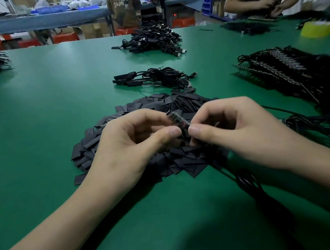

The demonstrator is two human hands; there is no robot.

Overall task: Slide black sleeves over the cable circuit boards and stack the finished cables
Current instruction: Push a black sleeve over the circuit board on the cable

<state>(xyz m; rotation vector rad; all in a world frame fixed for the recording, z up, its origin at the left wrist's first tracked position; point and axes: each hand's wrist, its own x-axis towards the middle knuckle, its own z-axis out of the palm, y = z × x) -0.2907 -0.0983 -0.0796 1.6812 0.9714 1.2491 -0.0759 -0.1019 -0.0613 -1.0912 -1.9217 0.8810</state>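
Holding a small cable circuit board (pixel 178 120) between both hands, just above a pile of loose black sleeves (pixel 91 148) on a green table (pixel 50 98).
The left hand (pixel 133 146) and right hand (pixel 239 133) each pinch the board, thumbs nearly meeting under it. Its parts look uncovered, though blur hides whether a sleeve is partly on. This appears to be the sleeving step. Next, a sleeve needs lining up with the board's end and pushing along. Beyond the pile lies a small stack of finished cables (pixel 153 78); right of the pile, a heap of unsleeved cables (pixel 279 72).
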